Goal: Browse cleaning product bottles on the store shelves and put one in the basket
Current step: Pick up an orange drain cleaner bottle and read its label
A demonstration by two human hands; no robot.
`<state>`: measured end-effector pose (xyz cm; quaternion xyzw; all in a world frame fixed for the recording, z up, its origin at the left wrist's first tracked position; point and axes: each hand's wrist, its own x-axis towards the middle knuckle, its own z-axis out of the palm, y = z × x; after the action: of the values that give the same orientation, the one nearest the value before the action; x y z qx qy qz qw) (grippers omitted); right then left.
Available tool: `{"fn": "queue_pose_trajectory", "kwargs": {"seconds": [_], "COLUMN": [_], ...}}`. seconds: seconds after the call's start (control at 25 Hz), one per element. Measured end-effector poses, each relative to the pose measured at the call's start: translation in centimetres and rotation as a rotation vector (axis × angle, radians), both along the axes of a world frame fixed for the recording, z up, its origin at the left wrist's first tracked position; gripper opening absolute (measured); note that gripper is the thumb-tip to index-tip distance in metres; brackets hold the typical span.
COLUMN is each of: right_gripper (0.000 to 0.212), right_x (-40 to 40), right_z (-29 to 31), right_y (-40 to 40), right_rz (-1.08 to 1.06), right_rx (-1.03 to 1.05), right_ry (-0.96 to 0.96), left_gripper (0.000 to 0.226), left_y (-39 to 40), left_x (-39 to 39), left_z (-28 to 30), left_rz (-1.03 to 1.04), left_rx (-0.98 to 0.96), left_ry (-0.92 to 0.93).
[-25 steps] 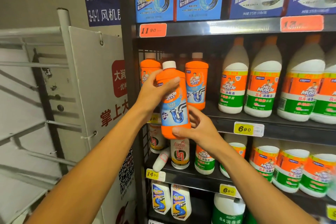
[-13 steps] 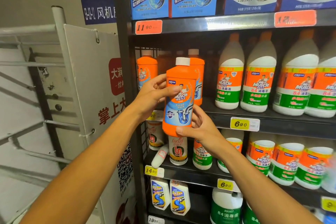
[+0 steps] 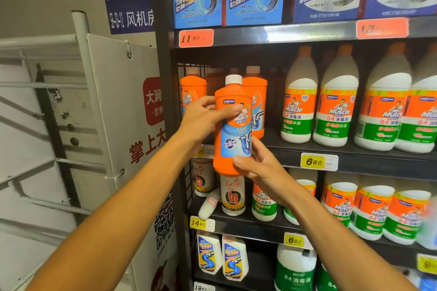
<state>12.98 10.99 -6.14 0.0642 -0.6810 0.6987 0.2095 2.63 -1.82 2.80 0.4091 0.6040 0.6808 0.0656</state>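
While the orange bottle [image 3: 233,125] stands upright before the shelf [image 3: 354,149], the left hand [image 3: 201,123] grips its upper part. The right hand [image 3: 262,168] holds its lower part, thumb on the label.

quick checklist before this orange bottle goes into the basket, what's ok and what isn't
1. Grip: ok. The left hand grips the upper part of the orange bottle, and the right hand holds its lower part.
2. Cap: ok. The white cap sits on the neck; whether it is tight, cannot tell.
3. Bottle upright: ok, nearly vertical.
4. Label readable: ok. The front label faces the camera, though the left thumb covers part of it.
5. Clear of the shelf: ok. The bottle is held out in front of the orange bottles on the shelf.
6. Basket location: cannot tell, no basket is in view.
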Motion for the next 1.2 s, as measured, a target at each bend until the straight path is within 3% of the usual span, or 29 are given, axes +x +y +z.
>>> {"fn": "queue_pose_trajectory", "kwargs": {"seconds": [0.16,0.24,0.36,0.48,0.64,0.8,0.88,1.0,1.08,1.2], "right_gripper": [0.080,0.080,0.106,0.090,0.077,0.105,0.095,0.070,0.076,0.085], "right_x": [-0.2,0.2,0.7,1.1,1.3,1.5,1.5,1.0,0.5,0.1], "right_z": [0.4,0.4,-0.4,-0.7,-0.4,0.4,0.9,1.6,1.3,0.4], "right_y": [-0.3,-0.1,0.1,-0.4,-0.5,-0.3,-0.5,-1.8,-2.5,-2.6], "right_rz": [-0.052,0.040,0.272,0.499,0.568,0.315,0.125,-0.314,-0.529,-0.593], "right_rx": [-0.099,-0.221,-0.451,-0.585,-0.563,-0.487,-0.291,0.001,0.103,0.205], "right_ry": [0.012,0.021,-0.004,0.036,0.067,0.023,0.042,0.088,0.103,0.080], "left_gripper": [0.057,0.058,0.052,0.052,0.048,0.057,0.062,0.047,0.053,0.065], "left_y": [0.6,0.2,-0.4,-0.3,0.2,0.4,0.6,1.2,1.7,2.0], "left_x": [1.4,1.6,1.6,1.8,2.0,1.2,0.4,-0.6,-0.9,-1.1], "left_z": [0.8,1.6,2.5,2.6,2.8,2.3,1.9,1.2,0.9,0.5], "left_rz": [0.121,0.052,-0.059,-0.141,-0.047,-0.138,-0.172,-0.159,-0.116,-0.054], "left_rx": [-0.068,-0.130,-0.166,-0.145,-0.103,-0.027,0.025,0.063,0.018,-0.009], "left_ry": [0.039,0.035,0.002,-0.016,0.044,-0.018,-0.063,-0.108,-0.079,-0.008]}}
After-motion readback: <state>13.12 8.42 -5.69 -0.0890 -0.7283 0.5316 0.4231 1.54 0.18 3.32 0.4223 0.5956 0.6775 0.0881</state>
